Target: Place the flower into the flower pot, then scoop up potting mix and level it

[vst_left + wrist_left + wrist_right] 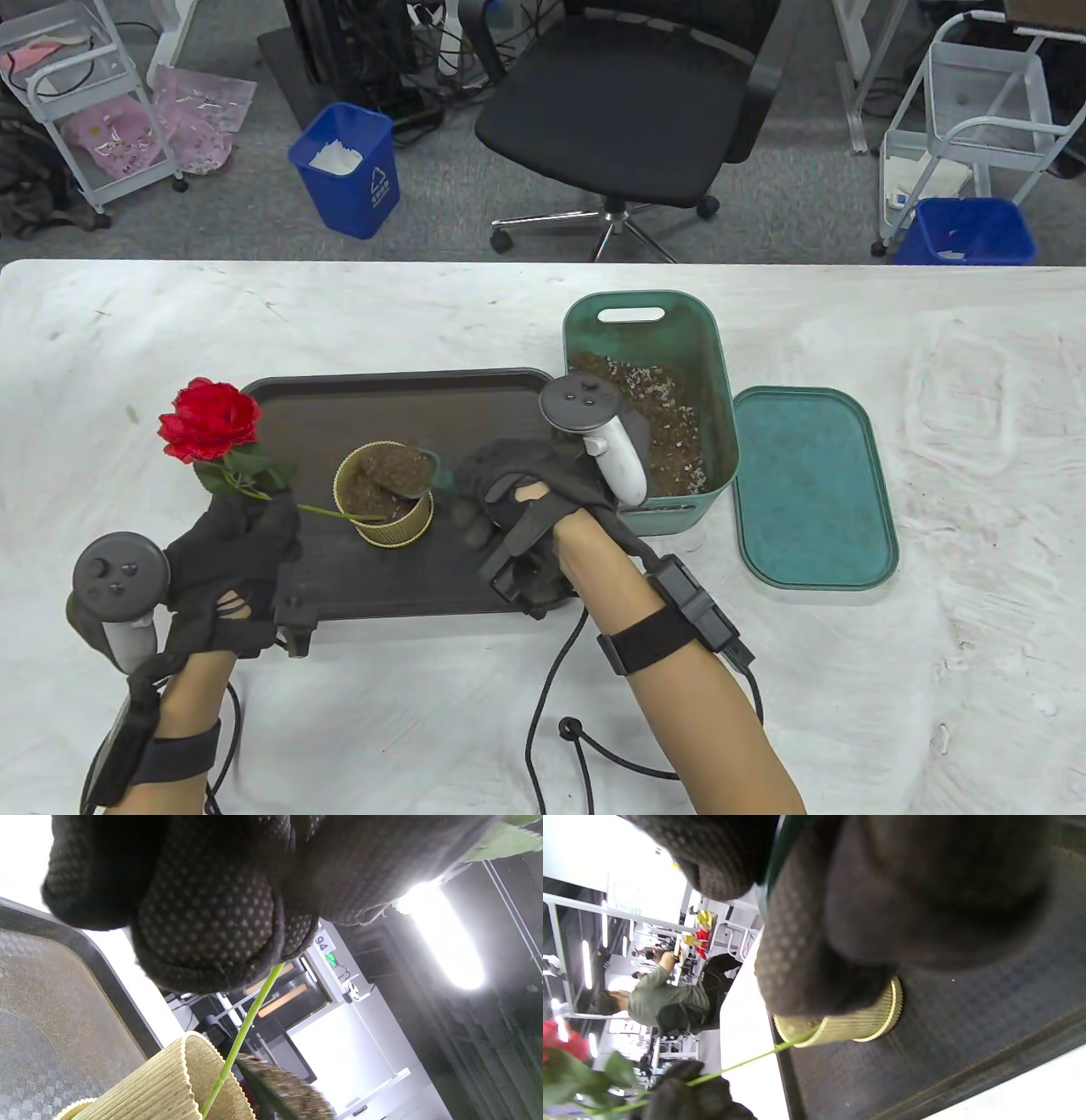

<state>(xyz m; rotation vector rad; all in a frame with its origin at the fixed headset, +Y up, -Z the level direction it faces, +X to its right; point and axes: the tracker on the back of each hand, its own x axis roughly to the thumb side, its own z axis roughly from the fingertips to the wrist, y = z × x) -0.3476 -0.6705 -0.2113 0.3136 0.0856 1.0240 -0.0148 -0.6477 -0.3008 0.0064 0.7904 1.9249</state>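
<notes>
A red rose leans to the left, its green stem running down into the ribbed yellow flower pot on the dark tray. My left hand grips the stem just below the leaves. My right hand holds a small dark green scoop heaped with potting mix over the pot's right rim. In the left wrist view the stem drops from my curled fingers into the pot beside the loaded scoop. The right wrist view shows the pot under my fingers.
A green bin partly filled with potting mix stands just right of the tray, with its green lid lying flat beside it. White cloth covers the table. A glove cable trails near the front edge.
</notes>
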